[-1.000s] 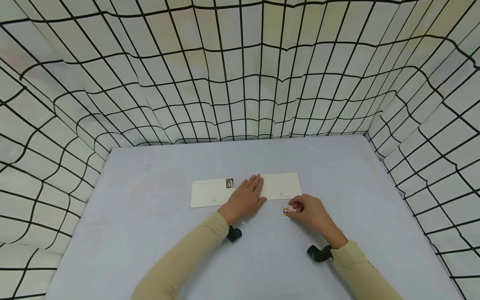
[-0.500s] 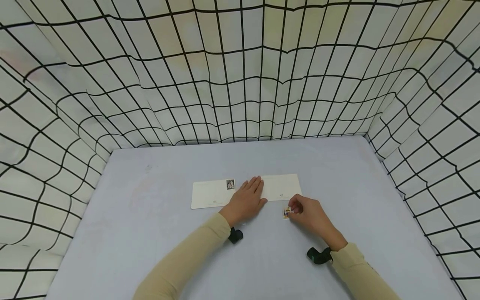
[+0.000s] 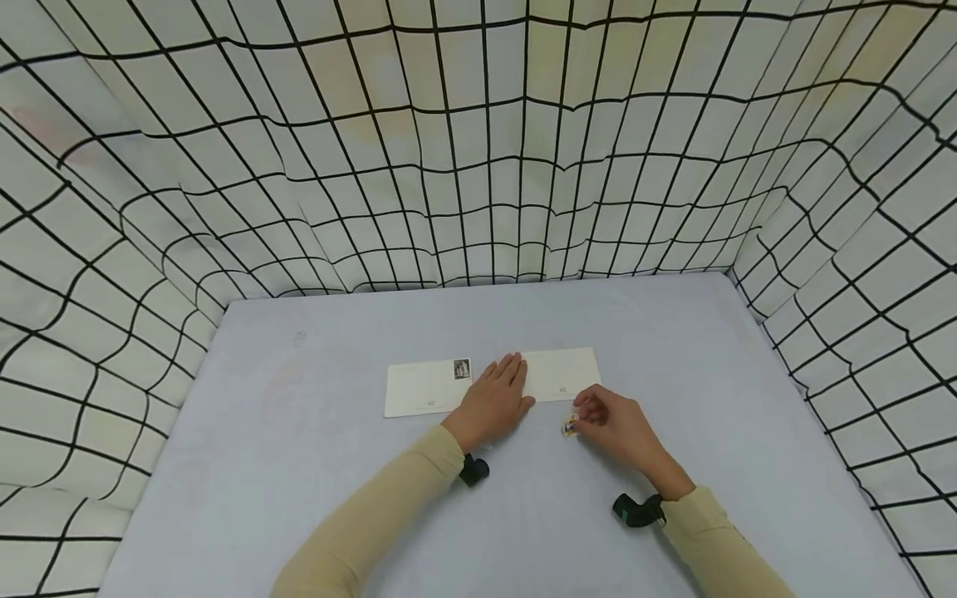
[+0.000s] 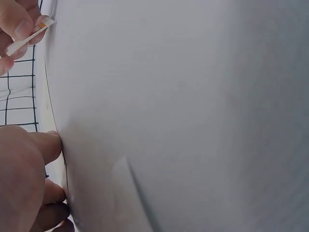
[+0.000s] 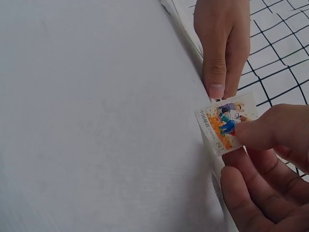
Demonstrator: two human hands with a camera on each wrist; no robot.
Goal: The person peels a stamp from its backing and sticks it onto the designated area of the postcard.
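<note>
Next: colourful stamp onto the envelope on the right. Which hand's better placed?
Right, most likely. The right hand pinches the colourful stamp close to the near edge of that envelope. The left hand lies flat at its left end, probably better used for steadying.

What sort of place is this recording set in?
Probably an enclosed booth set up for recording: white walls with a black grid pattern stand around a flat, plain white table, and two black wrist-worn cameras are visible.
</note>
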